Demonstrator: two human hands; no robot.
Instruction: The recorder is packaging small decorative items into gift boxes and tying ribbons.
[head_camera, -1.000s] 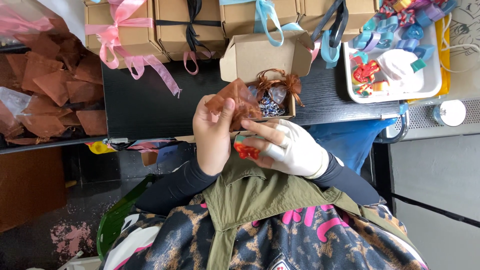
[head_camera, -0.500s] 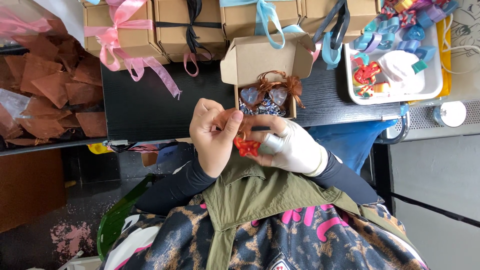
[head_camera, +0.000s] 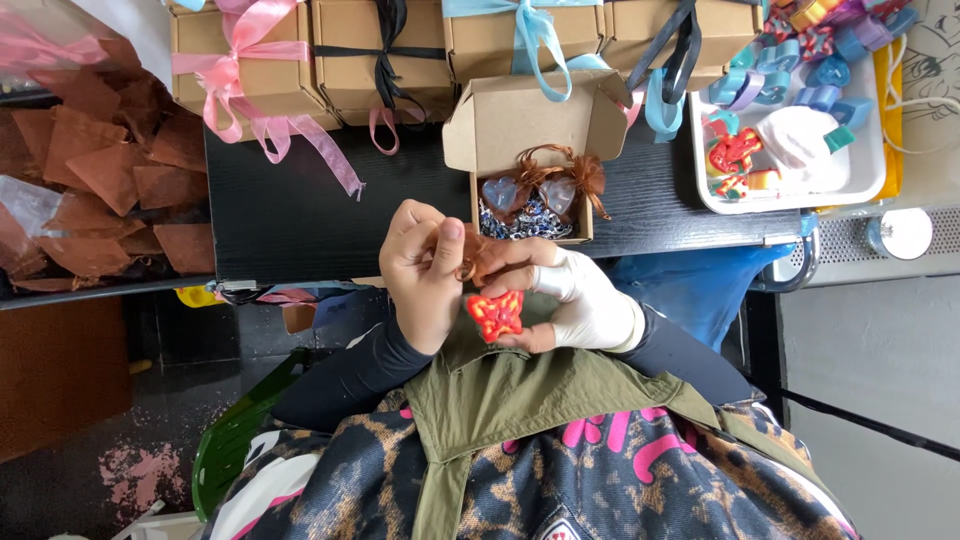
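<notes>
Brown paper triangles (head_camera: 95, 190) are heaped up on the far left, next to a black tabletop (head_camera: 300, 215) with a row of kraft gift boxes (head_camera: 390, 55) along the back edge, tied in pink, black and light blue ribbon. Left hand (head_camera: 425, 275) is curled, thumb and fingertips pinching a small brown organza pouch (head_camera: 472, 262) right at the table's near edge. Just below that pouch sits a red star-shaped piece (head_camera: 496, 314), held between both hands over the person's lap. Right hand (head_camera: 570, 300) wears a whitish glove, fingers closed on the star and touching the pouch. Behind the hands, an open cardboard box (head_camera: 530, 150) holds two bluish hearts in another brown pouch. Far right, a white tray (head_camera: 790, 150) is full of colourful moulds and bits
</notes>
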